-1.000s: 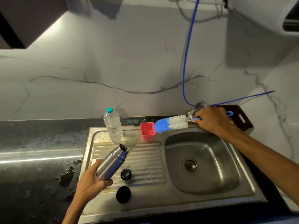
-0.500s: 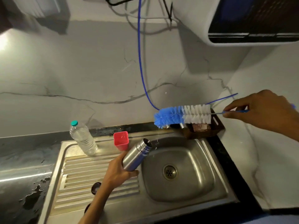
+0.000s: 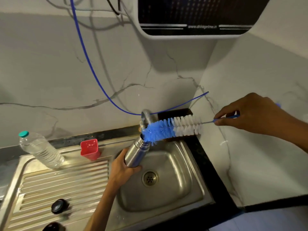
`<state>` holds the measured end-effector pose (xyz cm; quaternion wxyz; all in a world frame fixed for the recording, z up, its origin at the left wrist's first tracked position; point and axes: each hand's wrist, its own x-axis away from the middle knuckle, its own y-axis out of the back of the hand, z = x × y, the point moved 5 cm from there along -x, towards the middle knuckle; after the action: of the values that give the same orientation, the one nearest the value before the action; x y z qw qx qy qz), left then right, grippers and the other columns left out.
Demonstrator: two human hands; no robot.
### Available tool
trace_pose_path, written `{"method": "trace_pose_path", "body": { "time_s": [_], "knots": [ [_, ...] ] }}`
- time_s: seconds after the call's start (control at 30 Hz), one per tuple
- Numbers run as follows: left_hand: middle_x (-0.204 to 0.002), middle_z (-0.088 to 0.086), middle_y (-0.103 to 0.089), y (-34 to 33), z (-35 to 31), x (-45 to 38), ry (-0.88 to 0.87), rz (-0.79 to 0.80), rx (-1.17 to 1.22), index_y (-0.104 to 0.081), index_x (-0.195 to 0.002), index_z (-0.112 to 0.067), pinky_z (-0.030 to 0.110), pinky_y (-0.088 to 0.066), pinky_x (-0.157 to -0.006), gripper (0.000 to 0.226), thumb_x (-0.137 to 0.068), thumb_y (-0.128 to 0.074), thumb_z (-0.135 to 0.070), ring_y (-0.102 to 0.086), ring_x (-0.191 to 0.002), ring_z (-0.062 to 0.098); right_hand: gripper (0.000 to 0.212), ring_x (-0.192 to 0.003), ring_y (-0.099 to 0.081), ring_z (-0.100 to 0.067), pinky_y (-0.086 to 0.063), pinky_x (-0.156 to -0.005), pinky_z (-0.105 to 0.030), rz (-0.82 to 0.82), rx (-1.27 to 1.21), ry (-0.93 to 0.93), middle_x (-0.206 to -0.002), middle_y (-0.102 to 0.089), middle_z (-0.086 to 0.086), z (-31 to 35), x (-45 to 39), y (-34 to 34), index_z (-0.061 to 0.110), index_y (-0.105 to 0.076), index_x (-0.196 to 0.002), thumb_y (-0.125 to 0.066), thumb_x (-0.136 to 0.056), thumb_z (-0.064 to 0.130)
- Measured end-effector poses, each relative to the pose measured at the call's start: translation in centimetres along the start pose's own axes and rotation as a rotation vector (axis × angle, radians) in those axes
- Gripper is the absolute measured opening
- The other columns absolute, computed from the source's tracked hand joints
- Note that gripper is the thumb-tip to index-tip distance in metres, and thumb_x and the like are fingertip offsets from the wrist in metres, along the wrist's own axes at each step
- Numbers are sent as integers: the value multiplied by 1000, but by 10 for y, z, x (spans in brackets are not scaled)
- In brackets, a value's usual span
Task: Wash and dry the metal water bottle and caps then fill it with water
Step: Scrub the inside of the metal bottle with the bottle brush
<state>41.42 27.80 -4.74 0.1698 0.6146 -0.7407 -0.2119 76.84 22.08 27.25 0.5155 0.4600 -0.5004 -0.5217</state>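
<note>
My left hand grips the metal water bottle by its lower body and holds it tilted over the sink basin, mouth pointing up and right. My right hand pinches the thin blue wire handle of a bottle brush with blue and white bristles. The brush lies almost level, its blue tip touching the bottle's mouth. Two black caps lie on the ribbed drainboard: one at lower left, the other cut off by the bottom edge.
A clear plastic bottle with a teal cap and a red cup stand at the back of the drainboard. The tap rises behind the brush. A blue tube hangs from a wall-mounted water purifier. A dark holder sits behind the sink.
My left hand carried the bottle from the drainboard to above the basin. My right hand lifted the brush from the red cup, then lowered its tip to the bottle's mouth. My view shifted right.
</note>
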Motion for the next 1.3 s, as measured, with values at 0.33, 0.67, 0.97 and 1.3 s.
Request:
{"method": "trace_pose_path", "body": {
  "time_s": [0.33, 0.67, 0.97, 1.3],
  "knots": [
    [-118, -13, -67, -17, -14, 9, -121, 6, -147, -59, -131, -34, 33, -57, -86, 82, -57, -95, -38, -64, -104, 5, 40, -59, -52, 7, -26, -54, -16, -61, 91, 302, -66, -57, 29, -21, 14, -3, 42, -80, -96, -53, -81, 69],
    [-116, -14, -65, -4, -30, 12, -207, 33, -224, -47, -126, -54, 42, -60, -84, 84, -53, -86, -41, -65, -100, 10, 51, -43, -41, 0, -19, -50, -12, -100, 77, 510, -60, -54, 17, -33, 19, -30, 33, -81, -93, -41, -91, 64],
    [-117, -11, -69, 6, -36, 13, -244, 78, -322, -52, -128, -46, 45, -59, -87, 75, -58, -78, -46, -67, -102, 12, 31, -43, -39, 4, -18, -53, -11, -82, 36, 494, -55, -44, 21, -17, 28, -55, 42, -77, -87, -52, -93, 60],
    [-108, -6, -69, 37, -34, 18, -128, -83, -188, -59, -125, -28, 32, -57, -74, 78, -53, -88, -34, -67, -91, 11, 60, -55, -55, -4, -36, -55, -18, -60, -130, 463, -66, -58, 18, 5, 23, -92, 33, -78, -108, -34, -88, 69]
  ]
}}
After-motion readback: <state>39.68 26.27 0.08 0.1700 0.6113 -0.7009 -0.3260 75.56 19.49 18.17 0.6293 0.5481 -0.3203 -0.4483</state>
